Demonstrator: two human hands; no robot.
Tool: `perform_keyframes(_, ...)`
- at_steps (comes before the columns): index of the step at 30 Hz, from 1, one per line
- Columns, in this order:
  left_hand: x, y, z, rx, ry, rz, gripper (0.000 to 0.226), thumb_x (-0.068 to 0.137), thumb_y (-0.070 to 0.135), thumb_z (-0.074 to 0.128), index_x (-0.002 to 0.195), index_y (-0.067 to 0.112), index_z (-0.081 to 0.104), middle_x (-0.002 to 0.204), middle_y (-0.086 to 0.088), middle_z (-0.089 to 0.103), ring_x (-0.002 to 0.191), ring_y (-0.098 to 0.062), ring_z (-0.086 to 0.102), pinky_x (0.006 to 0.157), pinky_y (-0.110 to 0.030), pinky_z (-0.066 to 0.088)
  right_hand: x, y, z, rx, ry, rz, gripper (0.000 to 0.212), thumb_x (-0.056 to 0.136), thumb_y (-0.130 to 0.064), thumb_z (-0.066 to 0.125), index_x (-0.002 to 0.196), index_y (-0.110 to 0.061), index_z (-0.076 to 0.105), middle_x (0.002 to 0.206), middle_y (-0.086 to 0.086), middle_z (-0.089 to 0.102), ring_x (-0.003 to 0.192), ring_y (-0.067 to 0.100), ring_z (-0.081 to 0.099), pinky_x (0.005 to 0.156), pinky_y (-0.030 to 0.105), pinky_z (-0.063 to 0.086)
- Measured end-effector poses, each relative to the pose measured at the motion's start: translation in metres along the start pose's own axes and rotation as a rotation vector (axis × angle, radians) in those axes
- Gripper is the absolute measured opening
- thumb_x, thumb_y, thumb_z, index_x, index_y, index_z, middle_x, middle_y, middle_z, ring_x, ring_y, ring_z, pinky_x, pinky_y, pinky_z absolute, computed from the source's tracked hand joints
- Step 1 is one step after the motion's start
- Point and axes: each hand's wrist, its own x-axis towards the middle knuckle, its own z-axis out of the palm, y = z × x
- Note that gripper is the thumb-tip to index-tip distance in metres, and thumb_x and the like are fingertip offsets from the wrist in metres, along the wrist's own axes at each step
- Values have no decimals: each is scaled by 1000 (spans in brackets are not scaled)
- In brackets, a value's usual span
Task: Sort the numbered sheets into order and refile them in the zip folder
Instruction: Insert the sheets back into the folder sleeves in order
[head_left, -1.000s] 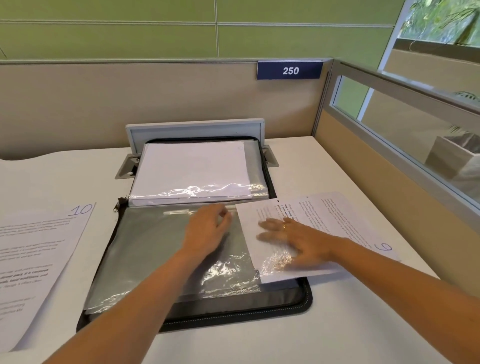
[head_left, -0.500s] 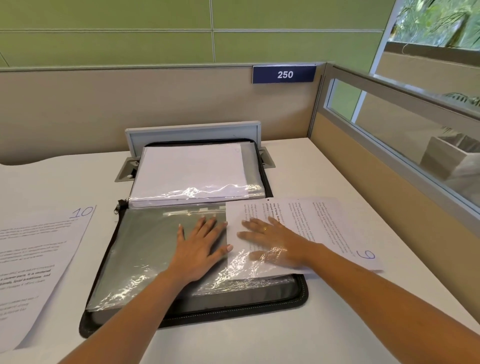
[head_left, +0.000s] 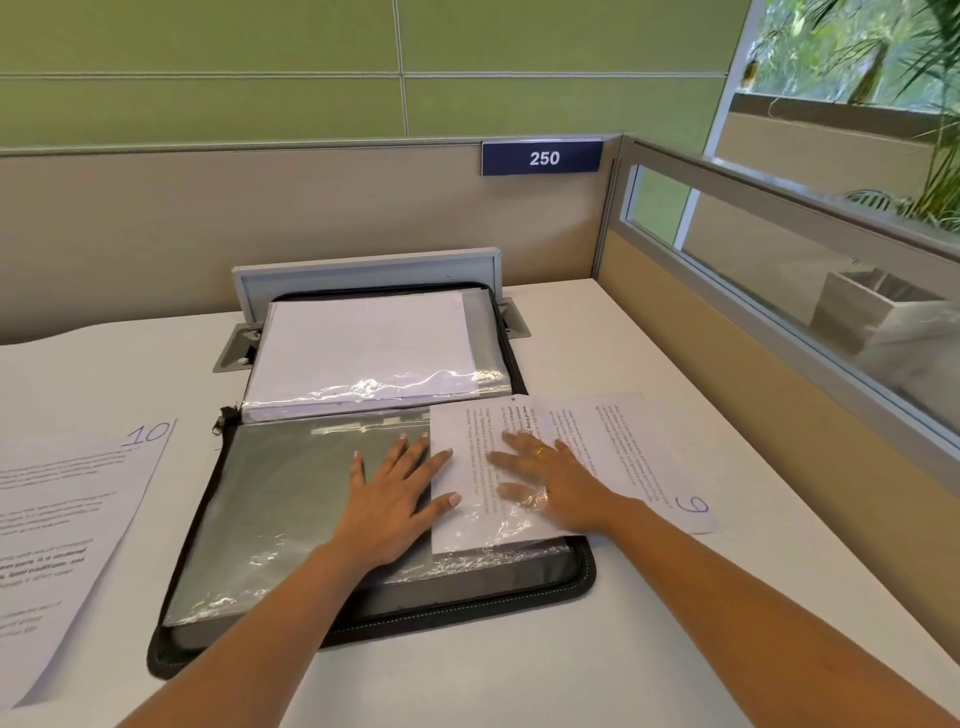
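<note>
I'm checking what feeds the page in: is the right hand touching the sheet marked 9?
Touching. The head view shows the right hand lying flat on the sheet marked 9, its fingers spread across the printed text.

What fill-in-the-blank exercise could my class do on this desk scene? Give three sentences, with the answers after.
The sheet lying on the desk left of the zip folder is numbered ____.
The blue sign on the partition reads ____.
The ring sits on the person's ____ hand.
Answers: 10; 250; right.
</note>
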Motion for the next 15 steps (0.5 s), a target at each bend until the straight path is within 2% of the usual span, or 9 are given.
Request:
perform_keyframes(2,0,3,1,13,-11,13,114,49,90,-25,147,43,9,159,11,-2,146,-12,-8,111,-58,-12,-6,1,-2,227,137,34,43,96,-31,50,139,-23,45,153,-5,27,138,5,22,118,33,10)
perform_keyframes(4,0,5,0,26,-24,18,117,48,90,-26,148,42,11,159,10,-2,146,-13,-7,111,-58,-11,-14,7,-5,366,383,144,31,95,-22,52,124,-14,60,139,-1,49,124,6,43,111,27,29)
perform_keyframes(6,-1,7,-1,23,-38,16,119,46,90,-27,148,41,11,159,10,-2,146,-13,-7,111,-58,-11,-24,20,-6,253,619,328,30,95,-19,51,122,-12,61,132,4,56,123,16,49,108,31,33)
perform_keyframes(7,-1,7,-2,21,-39,14,120,45,90,-27,148,41,11,159,10,-2,146,-13,-8,111,-58,-11,-29,26,-5,159,657,437,34,95,-21,49,127,-13,57,137,5,52,129,19,45,111,36,29)
perform_keyframes(9,-1,8,-2,22,-44,14,121,45,90,-26,148,41,11,159,10,-2,146,-13,-8,111,-58,-11,-39,37,-1,-6,536,644,46,98,-32,42,141,-17,40,151,4,33,141,20,24,115,43,12)
perform_keyframes(10,-1,9,-2,20,-48,15,121,44,91,-26,149,41,11,159,10,-3,146,-13,-8,111,-58,-11,-43,40,1,-43,455,684,50,99,-37,37,145,-19,32,155,3,24,144,19,15,116,44,6)
perform_keyframes(12,-1,11,-2,18,-55,20,121,45,91,-26,149,41,10,159,10,-4,146,-12,-8,111,-58,-12,-45,41,3,-54,368,655,51,100,-41,31,148,-24,25,158,0,15,146,18,7,117,44,2)
perform_keyframes(15,-1,14,-2,20,-61,37,119,46,91,-25,149,40,10,159,9,-5,146,-13,-9,110,-59,-13,-38,36,0,-58,297,605,50,101,-41,28,149,-27,23,158,0,11,146,19,5,117,45,2)
